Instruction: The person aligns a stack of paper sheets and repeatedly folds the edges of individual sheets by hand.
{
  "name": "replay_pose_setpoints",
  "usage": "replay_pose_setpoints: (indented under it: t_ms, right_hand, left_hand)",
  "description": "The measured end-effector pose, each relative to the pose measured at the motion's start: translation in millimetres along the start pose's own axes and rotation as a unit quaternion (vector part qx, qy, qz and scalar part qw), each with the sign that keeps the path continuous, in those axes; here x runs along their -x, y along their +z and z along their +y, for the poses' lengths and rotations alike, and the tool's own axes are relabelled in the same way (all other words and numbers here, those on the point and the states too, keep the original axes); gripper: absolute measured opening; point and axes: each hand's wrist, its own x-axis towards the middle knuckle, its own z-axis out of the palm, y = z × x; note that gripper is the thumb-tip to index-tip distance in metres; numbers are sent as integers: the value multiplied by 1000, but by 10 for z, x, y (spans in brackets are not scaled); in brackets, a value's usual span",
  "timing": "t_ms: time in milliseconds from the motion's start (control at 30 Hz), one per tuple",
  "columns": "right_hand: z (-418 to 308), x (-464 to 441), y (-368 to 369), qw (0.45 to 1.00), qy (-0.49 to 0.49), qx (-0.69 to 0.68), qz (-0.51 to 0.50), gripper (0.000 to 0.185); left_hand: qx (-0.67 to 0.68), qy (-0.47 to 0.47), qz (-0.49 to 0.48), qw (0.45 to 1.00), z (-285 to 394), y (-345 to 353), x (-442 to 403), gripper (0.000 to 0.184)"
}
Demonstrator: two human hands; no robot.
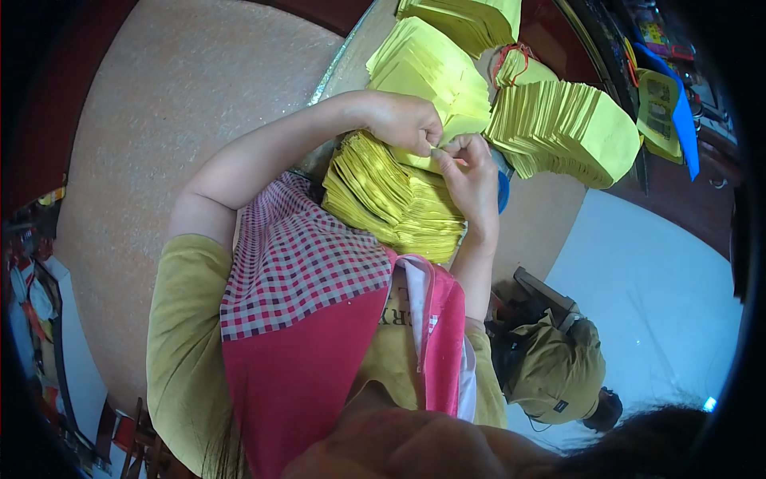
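Observation:
My left hand (401, 124) comes in from the left with its fingers curled in a pinch. Close beside it, my right hand (474, 180) also pinches, thumb against forefinger. Between the fingertips is a small edge of yellow paper, partly hidden by the fingers. Under and in front of my hands lies a thick bundle of folded yellow paper (383, 188), near my checked apron (303, 255). Beyond my hands, a fanned stack of yellow sheets (431, 68) touches the bundle area.
A long row of folded yellow sheets (566, 132) stands at right, beside a small piece with red string (519, 65). Another yellow stack (471, 20) is at the top. A blue round object (503, 190) shows behind my right hand. Another person (558, 367) is at lower right.

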Motion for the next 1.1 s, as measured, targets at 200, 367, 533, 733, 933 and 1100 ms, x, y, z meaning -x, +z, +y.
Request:
replay_pose_setpoints:
  t_ms: [200, 367, 533, 733, 933, 1100]
  right_hand:
    - [-364, 141, -178, 979, -139, 149, -4, 16]
    - [-154, 144, 1, 976, -97, 139, -139, 12]
    - [-70, 100, -74, 995, 0, -13, -101, 22]
    - [-114, 89, 39, 997, -70, -1, -39, 15]
    - [-124, 104, -22, 999, -16, 29, -32, 13]
    - [-108, 91, -45, 989, 27, 22, -142, 21]
  left_hand:
    - [-8, 64, 71, 995, -96, -33, 9, 19]
    - [-242, 132, 344, 897, -41, -57, -105, 15]
    - [81, 101, 123, 984, 78, -236, 146, 20]
    - [-51, 13, 25, 998, -65, -21, -1, 28]
    - [-35, 5, 14, 999, 20, -26, 69, 28]
    - [41, 26, 0, 999, -68, -44, 61, 33]
